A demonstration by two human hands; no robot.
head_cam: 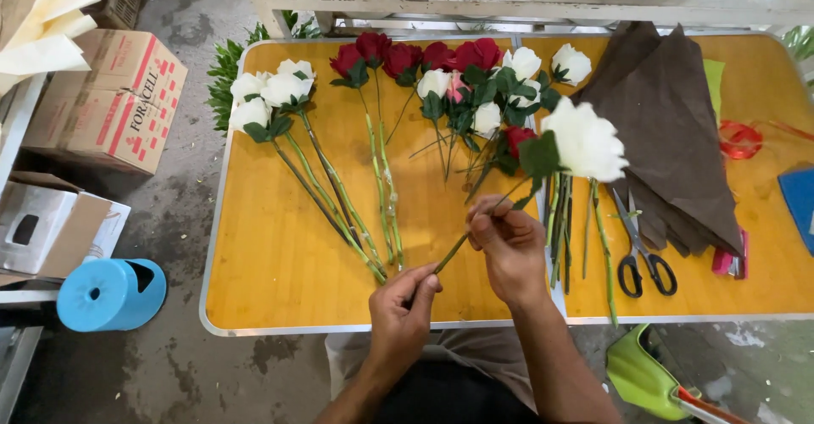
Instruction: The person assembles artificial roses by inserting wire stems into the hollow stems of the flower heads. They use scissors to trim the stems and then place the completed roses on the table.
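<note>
Head view: left hand (400, 309) pinching the low end of a white rose (585, 142) stem, right hand (509, 242) clamping it midway, above the yellow bench (280, 263). Risk: thin stem snapping between the grips; thorns; scissors (638, 254) lying close to the right forearm.

Single head-worn view, steeply downward, close above the yellow table (280, 263).

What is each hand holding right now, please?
Left hand: closed on the lower end of a rose stem.
Right hand: closed on the same stem, higher up.
</note>
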